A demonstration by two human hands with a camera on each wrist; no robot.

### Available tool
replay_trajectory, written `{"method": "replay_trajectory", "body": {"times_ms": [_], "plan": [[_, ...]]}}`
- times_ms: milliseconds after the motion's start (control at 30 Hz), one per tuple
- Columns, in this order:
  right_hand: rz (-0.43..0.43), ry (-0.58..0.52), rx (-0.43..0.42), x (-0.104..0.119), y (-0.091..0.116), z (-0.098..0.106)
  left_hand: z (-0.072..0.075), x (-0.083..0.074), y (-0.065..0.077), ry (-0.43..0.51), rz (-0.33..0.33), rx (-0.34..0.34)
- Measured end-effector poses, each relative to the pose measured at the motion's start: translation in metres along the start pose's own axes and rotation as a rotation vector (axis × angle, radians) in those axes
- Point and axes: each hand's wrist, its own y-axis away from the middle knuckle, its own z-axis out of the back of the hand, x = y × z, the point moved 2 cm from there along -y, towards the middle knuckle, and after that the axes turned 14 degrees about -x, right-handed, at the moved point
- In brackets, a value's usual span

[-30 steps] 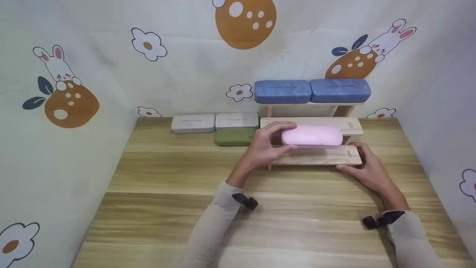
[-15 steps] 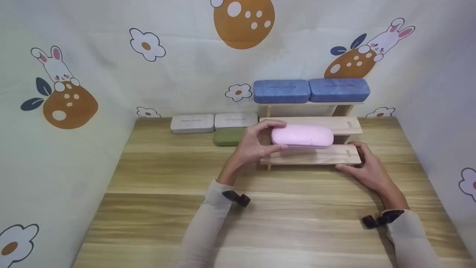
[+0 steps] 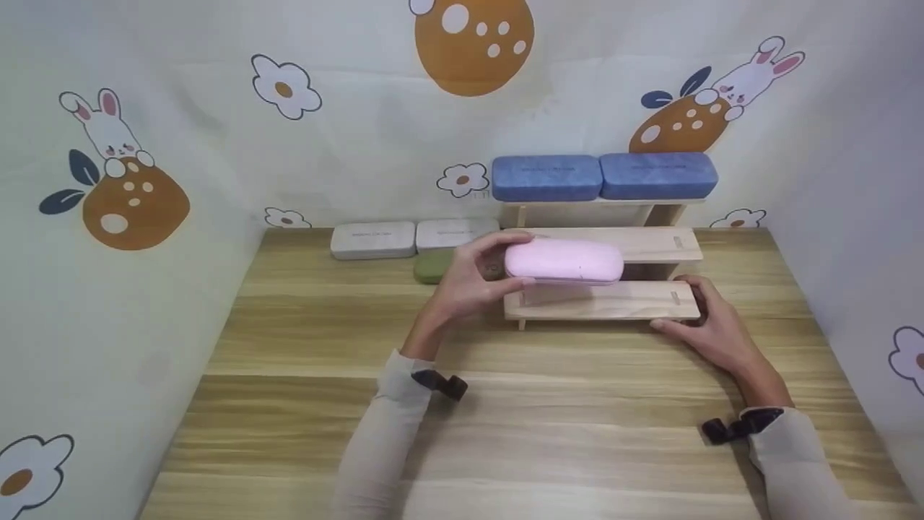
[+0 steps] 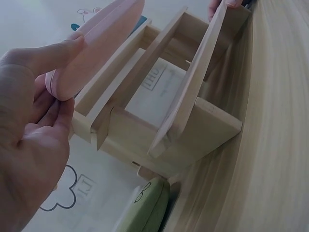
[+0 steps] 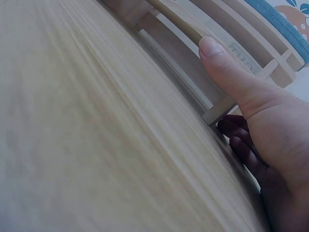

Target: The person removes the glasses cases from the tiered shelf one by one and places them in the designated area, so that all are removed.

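Note:
My left hand [image 3: 465, 282] grips the left end of a pink glasses case [image 3: 567, 261], thumb in front and fingers behind. In the left wrist view the pink case [image 4: 101, 50] is raised off the wooden three-step display rack [image 4: 120, 92]. At the rack's lowest step [image 3: 599, 302], my right hand [image 3: 722, 325] holds the right end, its thumb on the front edge. The right wrist view shows the right thumb [image 5: 212, 47] on that edge and the other fingers curled behind the end. Two blue glasses cases [image 3: 546, 178] sit side by side on the top step.
Left of the rack, two grey-white glasses cases [image 3: 373, 240] stand in a row by the back wall. A green glasses case [image 3: 432, 267] lies in front of the right one, partly behind my left hand. Patterned cloth walls surround the wooden table [image 3: 325, 419].
My left hand has moved left, carrying the pink glasses case along from above the rack's right half toward its left end. My right hand stays on the lowest step.

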Motion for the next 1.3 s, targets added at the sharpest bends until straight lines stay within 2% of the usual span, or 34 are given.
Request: {"method": "replay_trajectory", "body": {"times_ms": [200,600,967,1300], "plan": [[0.027,-0.012,-0.002,0.0,-0.001,-0.001,0.018,-0.005,0.005,-0.027,-0.006,-0.027],[0.022,-0.011,-0.011,-0.005,-0.001,-0.001,0.059,-0.01,0.013,-0.08,-0.042,-0.101],[0.021,-0.022,-0.001,-0.001,-0.001,-0.001,0.095,-0.007,0.024,-0.081,-0.012,-0.156],[0.02,-0.017,-0.002,0.0,0.0,-0.001,0.117,-0.003,0.032,-0.122,0.004,-0.187]]}}
